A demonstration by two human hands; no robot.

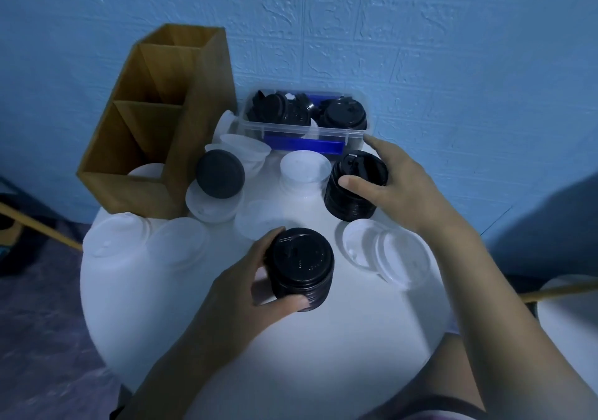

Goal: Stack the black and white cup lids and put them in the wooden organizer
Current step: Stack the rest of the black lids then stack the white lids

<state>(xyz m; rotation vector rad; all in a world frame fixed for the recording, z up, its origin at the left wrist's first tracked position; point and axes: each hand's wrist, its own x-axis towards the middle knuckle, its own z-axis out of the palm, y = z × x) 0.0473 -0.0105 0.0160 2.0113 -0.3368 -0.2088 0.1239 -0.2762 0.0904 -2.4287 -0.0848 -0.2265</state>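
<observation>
My left grip [255, 274] wraps an upright black stack [302, 266] near the surface's [291, 355] middle; my right grip [398, 180] clasps a second stack [351, 199] toward the far right edge. The organizer [200, 112] stands at the far left edge, nearer my left grip.
</observation>
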